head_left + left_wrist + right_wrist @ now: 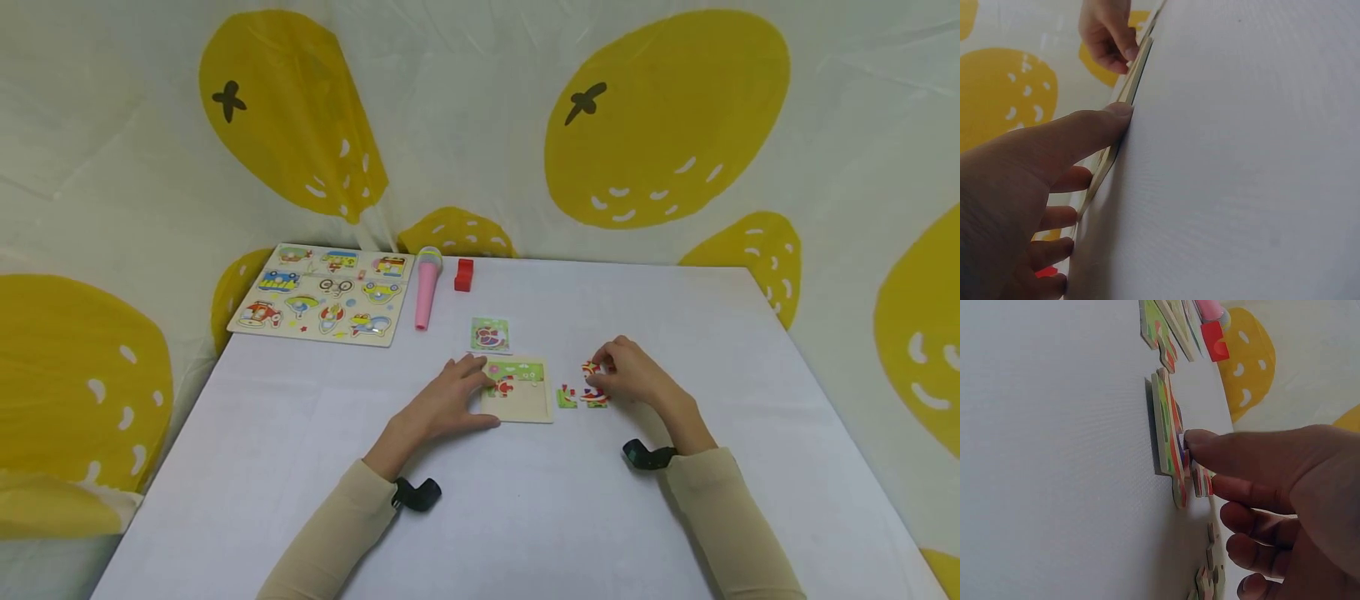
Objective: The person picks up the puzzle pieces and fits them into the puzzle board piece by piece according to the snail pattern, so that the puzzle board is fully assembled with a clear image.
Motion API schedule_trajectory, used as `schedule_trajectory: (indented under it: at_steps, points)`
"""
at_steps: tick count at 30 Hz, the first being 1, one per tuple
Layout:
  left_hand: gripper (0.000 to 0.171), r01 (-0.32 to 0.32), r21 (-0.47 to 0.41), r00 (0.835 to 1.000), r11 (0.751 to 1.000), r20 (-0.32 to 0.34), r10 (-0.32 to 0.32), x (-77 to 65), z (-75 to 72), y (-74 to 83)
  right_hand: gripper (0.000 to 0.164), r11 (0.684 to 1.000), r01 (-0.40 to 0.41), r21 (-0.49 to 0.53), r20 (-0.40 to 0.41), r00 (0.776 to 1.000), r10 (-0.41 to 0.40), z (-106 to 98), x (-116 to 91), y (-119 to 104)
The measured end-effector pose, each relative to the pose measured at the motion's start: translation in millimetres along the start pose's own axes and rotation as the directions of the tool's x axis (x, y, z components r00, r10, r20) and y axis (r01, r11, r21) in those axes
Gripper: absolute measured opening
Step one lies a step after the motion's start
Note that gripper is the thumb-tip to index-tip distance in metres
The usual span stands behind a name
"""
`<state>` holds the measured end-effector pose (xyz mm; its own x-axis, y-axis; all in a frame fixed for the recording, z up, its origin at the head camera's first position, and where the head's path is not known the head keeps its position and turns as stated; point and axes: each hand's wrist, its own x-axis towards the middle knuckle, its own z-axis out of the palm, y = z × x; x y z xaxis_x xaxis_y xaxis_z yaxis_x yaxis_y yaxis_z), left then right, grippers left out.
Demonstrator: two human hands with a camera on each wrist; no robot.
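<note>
My left hand [446, 398] rests at the left side of a wooden puzzle tray [528, 408], its fingers spread and thumb by the near edge. In the left wrist view the thumb touches the tray's rim [1125, 134]. Inside the tray lie green pieces along the top and a red one [504, 386] at the left. My right hand [633, 375] pinches a red-and-white striped puzzle piece [590, 367] between thumb and forefinger, partly hidden by the fingers. Just below it are another piece [597, 403] and, to the left, a green-and-red piece [567, 397].
A small picture card [490, 334] lies behind the tray. Farther back are a pink toy microphone [426, 292], a red block [463, 275] and a vehicle peg puzzle board [318, 300]. More loose pieces [1207, 581] appear beyond the right hand in the right wrist view.
</note>
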<state>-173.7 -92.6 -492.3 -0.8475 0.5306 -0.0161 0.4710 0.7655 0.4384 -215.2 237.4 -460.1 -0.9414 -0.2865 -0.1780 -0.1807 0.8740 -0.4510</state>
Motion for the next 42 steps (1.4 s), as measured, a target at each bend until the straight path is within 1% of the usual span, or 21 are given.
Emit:
schedule_trajectory:
  at_steps: [3, 12, 16, 20, 28, 35, 42]
  points:
    - [0.062, 0.000, 0.000, 1.000, 1.000, -0.002, 0.000, -0.3, -0.1, 0.6, 0.035, 1.000, -0.010, -0.005, 0.001, 1.000, 0.010, 1.3, 0.4, 0.0]
    - [0.062, -0.002, 0.002, 1.000, 1.000, -0.004, 0.002, -1.3, -0.3, 1.1, 0.040, 1.000, -0.018, -0.022, -0.037, 0.999, 0.017, 7.0, 2.3, -0.9]
    - [0.063, 0.001, 0.004, 1.000, 1.000, -0.001, -0.001, -1.6, -0.4, 1.0, 0.037, 0.999, -0.025, -0.028, -0.028, 0.999, 0.024, 7.7, 3.5, -1.1]
    - [0.062, 0.003, 0.005, 1.000, 1.000, 0.002, -0.003, -1.5, -0.6, 1.2, 0.033, 1.000, -0.026, -0.008, -0.019, 0.999, 0.026, 6.7, 4.3, -2.2]
    - [0.062, 0.005, 0.002, 1.000, 1.000, 0.000, -0.005, -1.1, -0.6, 1.7, 0.043, 0.996, -0.084, -0.032, -0.046, 0.996, 0.083, 3.1, 2.9, -1.8]
    - [0.062, 0.007, 0.000, 1.000, 1.000, -0.010, -0.007, 0.1, 0.9, 0.6, 0.041, 0.997, -0.072, -0.028, -0.035, 0.997, 0.071, 1.6, 3.8, -0.1]
    - [0.062, 0.011, -0.004, 1.000, 1.000, -0.001, -0.011, 0.5, 0.1, 0.9, 0.048, 0.991, -0.107, -0.076, -0.062, 0.993, 0.102, 1.8, 4.0, 1.3]
